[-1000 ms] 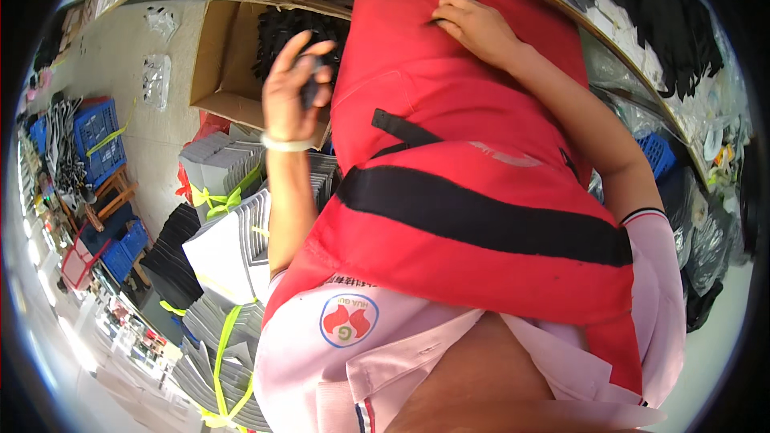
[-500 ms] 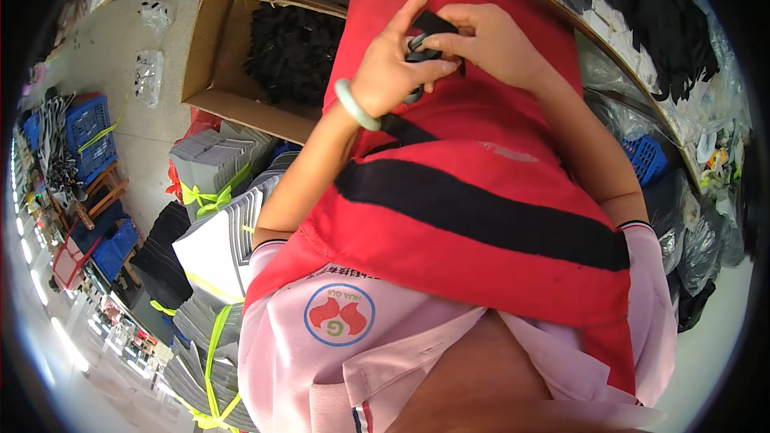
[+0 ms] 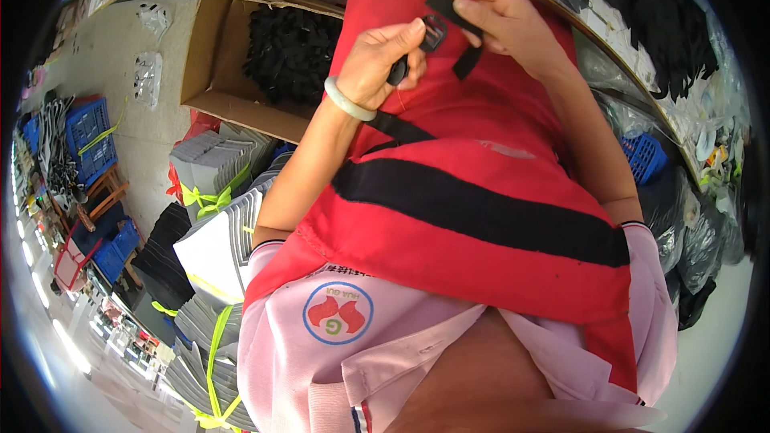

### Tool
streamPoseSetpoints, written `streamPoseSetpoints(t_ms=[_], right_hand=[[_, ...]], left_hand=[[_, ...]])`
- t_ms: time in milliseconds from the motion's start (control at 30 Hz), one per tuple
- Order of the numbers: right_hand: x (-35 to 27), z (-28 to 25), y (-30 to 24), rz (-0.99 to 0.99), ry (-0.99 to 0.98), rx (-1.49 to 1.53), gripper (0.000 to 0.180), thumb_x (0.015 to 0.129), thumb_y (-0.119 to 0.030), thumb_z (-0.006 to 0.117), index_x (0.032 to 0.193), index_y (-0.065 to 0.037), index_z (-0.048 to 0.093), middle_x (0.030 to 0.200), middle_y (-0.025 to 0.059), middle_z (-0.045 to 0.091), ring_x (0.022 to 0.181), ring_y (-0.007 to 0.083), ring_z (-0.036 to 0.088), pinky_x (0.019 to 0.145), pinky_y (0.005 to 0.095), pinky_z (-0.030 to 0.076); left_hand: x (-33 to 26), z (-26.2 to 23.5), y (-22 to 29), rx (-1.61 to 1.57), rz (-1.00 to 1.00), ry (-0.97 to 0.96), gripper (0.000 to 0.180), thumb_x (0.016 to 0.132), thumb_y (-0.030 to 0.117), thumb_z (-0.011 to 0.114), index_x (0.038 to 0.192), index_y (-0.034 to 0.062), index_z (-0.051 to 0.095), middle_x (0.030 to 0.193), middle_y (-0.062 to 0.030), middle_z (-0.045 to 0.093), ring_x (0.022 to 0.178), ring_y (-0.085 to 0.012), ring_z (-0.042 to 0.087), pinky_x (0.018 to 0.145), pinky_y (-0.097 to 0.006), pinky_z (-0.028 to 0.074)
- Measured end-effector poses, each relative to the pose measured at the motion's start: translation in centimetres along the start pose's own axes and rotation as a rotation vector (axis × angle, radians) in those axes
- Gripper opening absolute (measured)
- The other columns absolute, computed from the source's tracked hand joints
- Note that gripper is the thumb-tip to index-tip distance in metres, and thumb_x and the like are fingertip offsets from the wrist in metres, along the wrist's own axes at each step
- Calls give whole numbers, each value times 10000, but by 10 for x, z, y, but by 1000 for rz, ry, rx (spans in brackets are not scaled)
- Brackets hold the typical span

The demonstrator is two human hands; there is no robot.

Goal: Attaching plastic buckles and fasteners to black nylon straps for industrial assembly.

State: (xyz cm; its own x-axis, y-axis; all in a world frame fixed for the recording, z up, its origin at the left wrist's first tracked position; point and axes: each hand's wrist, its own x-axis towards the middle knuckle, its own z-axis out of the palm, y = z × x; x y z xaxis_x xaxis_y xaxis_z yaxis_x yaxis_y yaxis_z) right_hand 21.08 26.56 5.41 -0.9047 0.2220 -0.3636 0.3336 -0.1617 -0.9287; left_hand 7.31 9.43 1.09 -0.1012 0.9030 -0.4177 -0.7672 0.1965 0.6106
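Note:
Over my lap, my left hand (image 3: 375,64) pinches a small black plastic buckle (image 3: 434,34) between thumb and forefinger. A second dark, rounded piece (image 3: 398,72) sits in the curled fingers of that hand; its kind is not clear. My right hand (image 3: 513,30) grips a short black webbing strap (image 3: 446,8) between thumb and fingers. One end of the strap points up toward the left, and its other end (image 3: 467,62) hangs below my fingers. The buckle and strap are close together, and a small gap shows between them. Beneath both hands lies my red apron (image 3: 449,104).
Left of my lap stands an open cardboard box (image 3: 249,112) full of black strips. Nearer are stacks of grey sheets (image 3: 210,156) tied with yellow-green ribbon. A worktable edge (image 3: 626,64) with black straps (image 3: 654,24) runs along the right, above plastic bags (image 3: 698,232).
My hands have moved apart from being together. The buckle now shows in my left fingers, and more of the strap shows in my right hand.

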Motion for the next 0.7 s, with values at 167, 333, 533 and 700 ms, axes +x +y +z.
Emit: streamPoseSetpoints(t_ms=[167,333,533,700], right_hand=[[-12,26,-7,108,76,145,196,922,-217,600,921,-24,631,646,-23,545,433,22,420,385,185,318],[-8,25,12,205,173,381,180,907,-217,622,876,-39,626,647,2,555,417,31,414,373,192,308],[-5,33,19,131,205,678,185,917,-227,620,914,-43,604,711,19,578,498,28,465,428,184,347],[-3,37,26,82,248,529,238,930,-270,619,979,-37,604,773,21,600,547,46,497,463,200,383]], left_hand=[[1,9,-4,77,198,198,204,945,150,583,942,-33,673,708,-78,643,521,-112,558,416,-207,402],[1,11,-7,212,260,253,151,910,78,617,947,-49,691,762,-75,666,513,-88,538,433,-199,396],[7,13,-12,730,576,357,121,864,31,662,968,-21,699,755,-36,661,585,-103,565,541,-216,434],[7,9,-7,1205,814,337,186,804,-7,689,990,-17,680,757,-96,642,658,-149,601,596,-262,469]])
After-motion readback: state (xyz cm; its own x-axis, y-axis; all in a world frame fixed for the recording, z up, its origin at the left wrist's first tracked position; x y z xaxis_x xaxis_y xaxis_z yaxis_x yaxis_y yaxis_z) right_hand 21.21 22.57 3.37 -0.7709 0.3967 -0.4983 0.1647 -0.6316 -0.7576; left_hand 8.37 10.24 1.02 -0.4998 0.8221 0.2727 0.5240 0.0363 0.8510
